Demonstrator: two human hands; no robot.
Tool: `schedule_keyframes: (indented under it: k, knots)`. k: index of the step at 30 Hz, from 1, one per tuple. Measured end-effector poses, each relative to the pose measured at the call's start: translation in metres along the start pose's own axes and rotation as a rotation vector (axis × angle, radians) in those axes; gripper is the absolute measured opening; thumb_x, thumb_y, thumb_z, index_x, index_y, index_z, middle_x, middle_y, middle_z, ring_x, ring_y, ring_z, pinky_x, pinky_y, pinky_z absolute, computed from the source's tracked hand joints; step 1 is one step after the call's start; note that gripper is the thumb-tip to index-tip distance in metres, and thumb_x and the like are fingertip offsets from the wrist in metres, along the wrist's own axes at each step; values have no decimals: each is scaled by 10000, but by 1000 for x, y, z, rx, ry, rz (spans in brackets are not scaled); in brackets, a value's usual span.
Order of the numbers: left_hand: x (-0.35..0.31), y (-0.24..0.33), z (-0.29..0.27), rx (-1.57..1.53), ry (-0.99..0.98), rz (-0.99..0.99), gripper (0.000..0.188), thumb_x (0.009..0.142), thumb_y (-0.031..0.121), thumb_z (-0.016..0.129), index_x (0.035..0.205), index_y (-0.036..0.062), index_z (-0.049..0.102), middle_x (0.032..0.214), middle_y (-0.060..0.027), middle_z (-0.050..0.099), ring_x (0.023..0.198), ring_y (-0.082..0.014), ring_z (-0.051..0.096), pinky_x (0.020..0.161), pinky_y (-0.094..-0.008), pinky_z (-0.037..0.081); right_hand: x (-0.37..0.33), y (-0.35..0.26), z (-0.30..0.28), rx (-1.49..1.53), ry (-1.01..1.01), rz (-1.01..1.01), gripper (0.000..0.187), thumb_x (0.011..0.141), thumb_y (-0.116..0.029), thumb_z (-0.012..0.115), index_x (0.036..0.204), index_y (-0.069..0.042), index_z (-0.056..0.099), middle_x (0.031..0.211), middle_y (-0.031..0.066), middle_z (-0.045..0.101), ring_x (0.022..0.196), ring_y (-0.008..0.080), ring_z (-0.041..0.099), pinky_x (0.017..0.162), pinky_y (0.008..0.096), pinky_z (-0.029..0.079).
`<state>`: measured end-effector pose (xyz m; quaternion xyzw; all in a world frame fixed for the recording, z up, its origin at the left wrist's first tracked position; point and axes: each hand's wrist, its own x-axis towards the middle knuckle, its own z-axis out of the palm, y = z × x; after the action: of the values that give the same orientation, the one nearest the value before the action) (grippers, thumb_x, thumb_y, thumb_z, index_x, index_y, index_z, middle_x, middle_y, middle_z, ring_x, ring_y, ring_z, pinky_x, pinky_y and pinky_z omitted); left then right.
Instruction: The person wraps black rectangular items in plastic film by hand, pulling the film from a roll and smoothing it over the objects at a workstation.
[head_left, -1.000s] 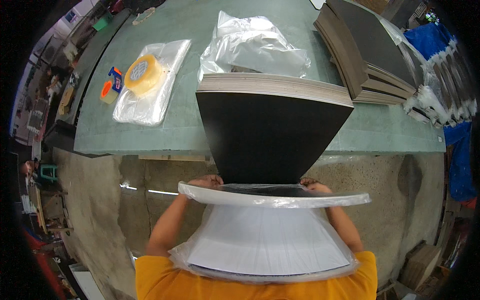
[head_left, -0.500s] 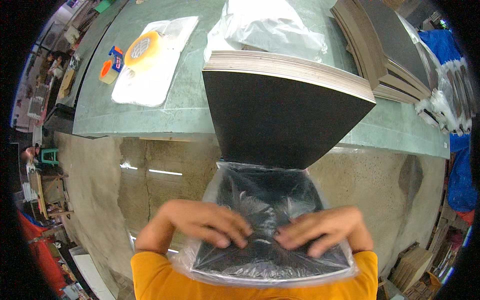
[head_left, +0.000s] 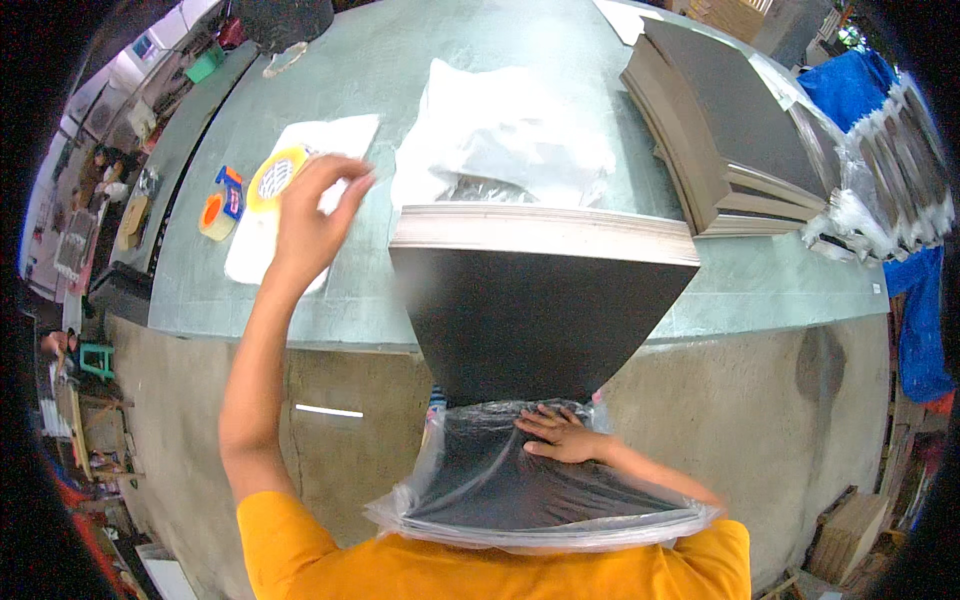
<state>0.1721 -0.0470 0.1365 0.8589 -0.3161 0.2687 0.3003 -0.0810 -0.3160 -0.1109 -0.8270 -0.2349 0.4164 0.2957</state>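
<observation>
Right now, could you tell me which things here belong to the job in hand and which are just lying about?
In hand:
- left hand over the yellow tape roll
- right hand flat on the clear bag
- black sheet stack partly inside it

Lying about:
- orange tape dispenser
- spare bags
- grey board piles
- blue tarp

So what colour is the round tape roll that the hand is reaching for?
Yellow; the round tape roll shows in the head view.

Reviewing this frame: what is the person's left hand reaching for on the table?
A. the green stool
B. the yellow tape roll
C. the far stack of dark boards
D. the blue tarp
B: the left hand is raised over the yellow tape roll, while the right hand presses flat on the plastic-bagged dark sheets.
</observation>
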Motion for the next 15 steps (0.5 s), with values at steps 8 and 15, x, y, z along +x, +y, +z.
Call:
schedule_keyframes:
  k: [8,15]
  knots:
    - [71,-38,145,429,-156,739,178,693,150,547,864,101,560,997,-98,528,984,-263,481,821,-380,370,6,3,0,8,39,-19,521,876,-478,210,1339,-242,174,1405,37,118,1296,273,38,1010,515,33]
    - [105,-34,154,261,-205,537,71,678,103,543,742,71,550,896,-81,549,889,-245,505,739,-348,396,9,7,-5,41,-16,1,549,863,-518,209,1339,-247,173,1405,36,114,1299,249,26,1021,484,8]
